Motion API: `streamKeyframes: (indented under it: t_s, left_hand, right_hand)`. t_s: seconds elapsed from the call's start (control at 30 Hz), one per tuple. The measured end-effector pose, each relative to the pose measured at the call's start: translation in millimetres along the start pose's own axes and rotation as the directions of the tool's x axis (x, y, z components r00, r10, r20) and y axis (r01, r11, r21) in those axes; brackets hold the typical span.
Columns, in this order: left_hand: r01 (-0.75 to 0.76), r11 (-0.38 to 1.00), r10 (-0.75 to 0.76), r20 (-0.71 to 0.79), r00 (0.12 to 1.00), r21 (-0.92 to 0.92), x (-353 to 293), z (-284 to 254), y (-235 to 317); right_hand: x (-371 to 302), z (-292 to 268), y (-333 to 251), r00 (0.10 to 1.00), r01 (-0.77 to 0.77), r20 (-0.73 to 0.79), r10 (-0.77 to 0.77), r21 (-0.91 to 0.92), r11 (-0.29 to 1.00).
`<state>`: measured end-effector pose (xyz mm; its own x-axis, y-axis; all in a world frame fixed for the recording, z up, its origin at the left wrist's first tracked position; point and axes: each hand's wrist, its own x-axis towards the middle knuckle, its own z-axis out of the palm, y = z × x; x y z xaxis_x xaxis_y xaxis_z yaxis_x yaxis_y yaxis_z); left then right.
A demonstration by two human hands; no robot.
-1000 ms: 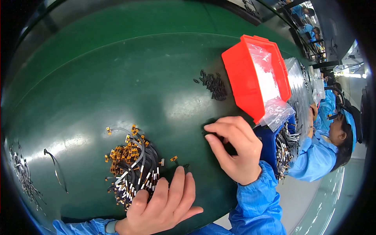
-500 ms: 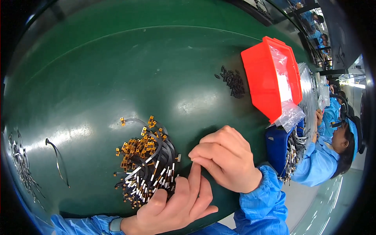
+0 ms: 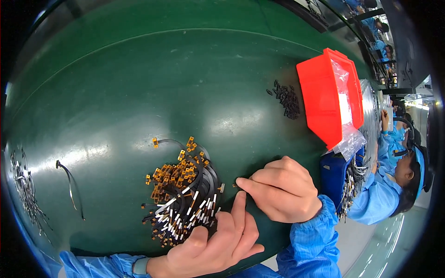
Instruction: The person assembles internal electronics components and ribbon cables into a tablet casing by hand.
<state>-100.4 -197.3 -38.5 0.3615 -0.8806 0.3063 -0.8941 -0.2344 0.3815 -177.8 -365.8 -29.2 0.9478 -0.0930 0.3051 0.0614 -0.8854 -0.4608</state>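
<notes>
A heap of short black flex cables with orange and white ends lies on the green table. My left hand rests just right of the heap, fingers spread, index fingertip pointing up toward my right hand. It holds nothing. My right hand is curled, thumb and forefinger pinched together on a tiny dark part at their tips, close to the heap's right edge. One loose connector piece lies between the heap and those fingertips.
A small pile of black parts lies beside a tilted red bin lined with a clear bag. A blue bin sits at the table's right edge. A single cable and a silvery bundle lie far left. A co-worker in blue sits at right.
My right hand has drawn back from the black parts toward the heap and closed into a pinch. My left hand slid in beside it, index finger raised.
</notes>
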Motion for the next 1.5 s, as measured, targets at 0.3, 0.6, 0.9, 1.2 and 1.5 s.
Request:
streamKeyframes:
  t_s: [0.3, 0.6, 0.9, 1.2, 1.5]
  left_hand:
    - [0.035, 0.999, -0.033, -0.053, 0.998, 0.034, -7, 10, -1]
    - [-0.444, 0.827, 0.423, 0.138, 0.896, 0.346, 6, -17, -25]
    - [-0.424, 0.875, 0.434, 0.010, 0.901, 0.235, -1, -26, -16]
    - [-0.297, 0.931, 0.315, -0.057, 0.947, 0.211, 13, -39, -35]
    - [-0.274, 0.937, 0.295, -0.067, 0.953, 0.216, 14, -42, -48]
  right_hand:
    - [0, -1, -4, 0.983, 0.177, 0.081, -0.162, -0.248, 0.952]
    - [12, -11, -14, 0.989, 0.127, 0.105, -0.105, -0.242, 0.962]
    - [11, -2, -11, 0.999, 0.019, -0.045, -0.017, 0.032, 0.999]
    - [18, 15, -9, 0.992, -0.017, -0.126, 0.030, 0.098, 0.995]
    - [26, 8, -17, 0.970, 0.073, -0.233, -0.069, 0.011, 0.997]
